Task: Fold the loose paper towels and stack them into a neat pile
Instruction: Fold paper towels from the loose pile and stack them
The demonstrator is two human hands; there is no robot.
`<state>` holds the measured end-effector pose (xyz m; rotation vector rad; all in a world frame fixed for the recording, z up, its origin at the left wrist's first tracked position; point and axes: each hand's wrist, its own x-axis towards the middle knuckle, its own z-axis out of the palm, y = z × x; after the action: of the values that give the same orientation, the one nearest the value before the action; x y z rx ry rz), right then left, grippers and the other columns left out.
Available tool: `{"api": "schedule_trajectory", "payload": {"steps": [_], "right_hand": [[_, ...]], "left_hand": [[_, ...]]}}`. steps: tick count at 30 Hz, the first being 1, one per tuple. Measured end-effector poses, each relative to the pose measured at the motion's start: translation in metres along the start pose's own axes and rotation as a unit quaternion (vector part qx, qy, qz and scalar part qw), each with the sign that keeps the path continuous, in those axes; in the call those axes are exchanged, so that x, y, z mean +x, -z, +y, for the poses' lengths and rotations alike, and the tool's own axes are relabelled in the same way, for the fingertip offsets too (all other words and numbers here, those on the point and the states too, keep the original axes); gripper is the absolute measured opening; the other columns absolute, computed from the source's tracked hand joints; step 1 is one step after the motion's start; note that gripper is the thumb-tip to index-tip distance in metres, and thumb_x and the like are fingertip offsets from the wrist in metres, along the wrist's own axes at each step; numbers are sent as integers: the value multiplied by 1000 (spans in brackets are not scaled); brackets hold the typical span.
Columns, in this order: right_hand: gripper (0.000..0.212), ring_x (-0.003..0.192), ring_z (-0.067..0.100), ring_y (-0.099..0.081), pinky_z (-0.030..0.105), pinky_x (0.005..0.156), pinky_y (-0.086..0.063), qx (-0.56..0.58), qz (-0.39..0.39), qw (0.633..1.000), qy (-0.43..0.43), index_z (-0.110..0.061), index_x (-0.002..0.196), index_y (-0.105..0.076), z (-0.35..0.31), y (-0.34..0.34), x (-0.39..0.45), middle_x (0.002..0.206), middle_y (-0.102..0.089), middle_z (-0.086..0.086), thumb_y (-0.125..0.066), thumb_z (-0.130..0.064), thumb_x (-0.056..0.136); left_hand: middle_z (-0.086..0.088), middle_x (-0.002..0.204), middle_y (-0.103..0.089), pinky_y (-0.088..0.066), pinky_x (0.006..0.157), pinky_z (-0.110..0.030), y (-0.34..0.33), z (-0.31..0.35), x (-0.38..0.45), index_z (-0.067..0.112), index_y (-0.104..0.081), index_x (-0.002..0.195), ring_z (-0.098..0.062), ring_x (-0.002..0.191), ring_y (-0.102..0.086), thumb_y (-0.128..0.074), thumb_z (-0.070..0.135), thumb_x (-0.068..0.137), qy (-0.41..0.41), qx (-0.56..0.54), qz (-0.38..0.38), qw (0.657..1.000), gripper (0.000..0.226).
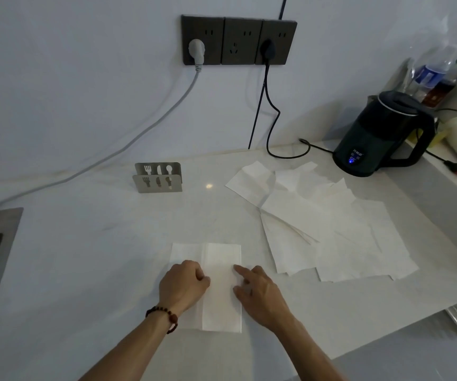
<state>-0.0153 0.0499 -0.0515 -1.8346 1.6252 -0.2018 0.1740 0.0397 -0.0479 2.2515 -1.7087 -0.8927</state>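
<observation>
A white paper towel folded in half (216,259) lies on the pale stone counter (84,257), with both hands on its near part. A heap of loose white paper sheets (329,224) lies to its right. Behind the heap stands a black electric kettle (381,136), and a small metal napkin holder (158,177) stands at the back, left of the heap.

We see a pale counter (98,257) against a white wall (70,78) bearing three dark sockets (239,41); a grey plug (196,50) and a black plug (267,49) trail cables down. A metal napkin holder (158,177) stands centre-left, a black kettle (381,136) at right, with a water bottle (432,70) behind it
</observation>
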Motion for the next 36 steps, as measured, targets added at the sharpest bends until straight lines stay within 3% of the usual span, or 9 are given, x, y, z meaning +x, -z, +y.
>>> {"api": "schedule_trajectory", "payload": {"steps": [4,6,9,11,14,18,24,30,36], "right_hand": [[53,101,20,-59,30,90,-49,-58,-19,998,5,-33,146,-35,1,-4,5,121,-45,-3,-50,-40,95],[53,100,19,-59,30,90,-51,-74,-21,997,8,-32,145,-36,2,-7,8,121,-44,-4,-51,-42,95],[54,101,17,-59,28,90,-51,-77,-22,997,9,-34,145,-37,3,-9,11,120,-45,-5,-52,-45,94],[55,101,16,-58,27,89,-50,-79,-18,997,14,-35,144,-37,4,-9,13,119,-46,-5,-53,-45,93],[56,99,15,-58,26,86,-50,-84,-17,996,22,-35,145,-37,7,-7,14,116,-47,-5,-54,-45,92],[46,91,12,-59,25,81,-50,-47,-1,999,27,-31,138,-48,10,-1,15,105,-52,-8,-53,-39,93],[26,86,12,-61,22,71,-47,-57,147,987,1,-19,113,-69,39,46,26,97,-64,-6,-55,-28,92],[29,97,27,-61,38,72,-56,-186,235,954,-14,-11,106,-71,85,99,55,105,-66,5,-75,-19,78],[54,112,33,-57,44,87,-53,-270,205,940,35,-13,110,-64,94,119,103,120,-60,12,-82,-35,65]], "left_hand": [[13,79,-56,-37,54,-16,-1,-4,-3,24,-54,81,-5,69,-52,-63,42,87,-63,64,83,992,22],[10,100,-58,-41,73,-15,-5,-8,-4,24,-60,97,-8,94,-54,-63,41,88,-173,82,93,977,19],[3,151,-38,-20,117,-34,-8,-12,-4,20,-46,140,-19,145,-25,-54,40,94,-292,156,-20,943,51],[4,163,-7,3,122,-41,-7,-10,-2,21,-21,153,-15,150,4,-43,45,98,-296,221,-91,925,64],[6,162,12,11,120,-44,-5,-11,4,25,-1,155,-10,148,16,-38,53,98,-282,258,-142,913,74],[5,163,0,11,119,-41,-4,-9,9,26,-13,154,-11,149,8,-37,58,95,-285,251,-116,918,71],[-1,152,-37,1,117,-26,-14,42,22,22,-42,144,-14,144,-23,-43,41,99,-309,165,-24,936,48],[3,144,-45,-22,113,-25,-40,109,43,21,-44,142,-13,134,-36,-46,37,97,-303,95,-14,948,47],[-2,155,-31,-12,121,-36,-56,135,56,20,-36,146,-19,145,-22,-45,36,98,-260,179,-51,947,51]]}}
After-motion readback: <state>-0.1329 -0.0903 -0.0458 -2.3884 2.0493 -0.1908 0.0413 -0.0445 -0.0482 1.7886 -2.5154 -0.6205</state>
